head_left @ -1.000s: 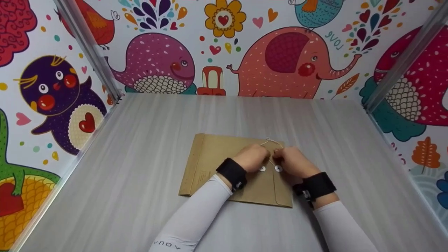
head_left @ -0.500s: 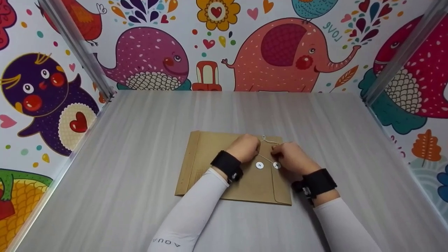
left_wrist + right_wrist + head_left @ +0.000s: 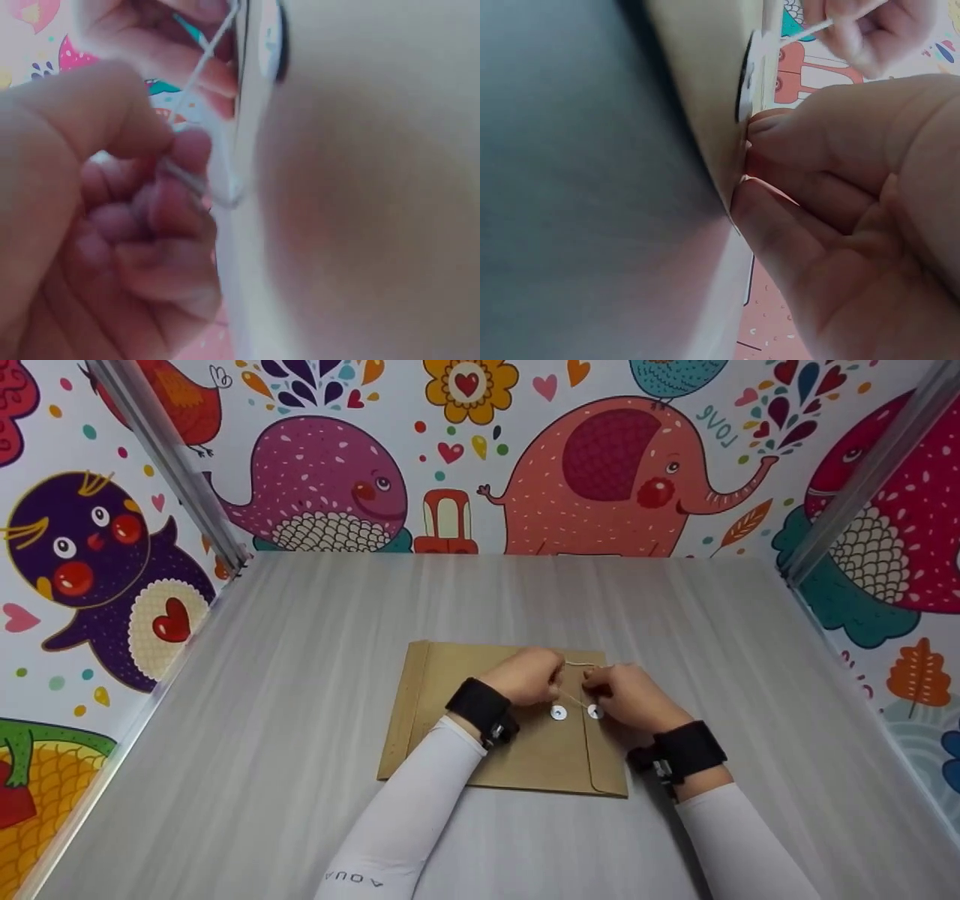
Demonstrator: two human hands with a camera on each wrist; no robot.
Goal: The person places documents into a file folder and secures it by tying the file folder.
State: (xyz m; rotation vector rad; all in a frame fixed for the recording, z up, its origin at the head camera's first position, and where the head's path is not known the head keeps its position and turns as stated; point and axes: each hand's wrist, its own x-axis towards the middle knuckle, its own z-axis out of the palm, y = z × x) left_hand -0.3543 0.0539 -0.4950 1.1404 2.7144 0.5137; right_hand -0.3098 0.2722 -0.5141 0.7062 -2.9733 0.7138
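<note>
A brown kraft envelope [image 3: 517, 750] lies flat on the table, its flap [image 3: 606, 757] along the right side. Two white round buttons face up, one on the body [image 3: 559, 712] and one on the flap [image 3: 595, 711]. My left hand [image 3: 525, 676] pinches a thin pale string [image 3: 196, 79] between thumb and fingertips, above the envelope. From there the string runs taut to the flap button. My right hand [image 3: 634, 696] presses its thumb and fingertips [image 3: 769, 127] on the flap beside that button. A loose length of string shows between the hands near the envelope's top edge.
The grey wood-grain table [image 3: 300, 660] surrounds the envelope. Walls printed with cartoon animals stand at the back and both sides, with metal posts [image 3: 169, 465] at the corners. Black bands [image 3: 480, 709] circle both wrists over white sleeves.
My left hand has moved left, away from the right hand, drawing the string out between them. The right hand stays near the flap button. The head view has shifted slightly.
</note>
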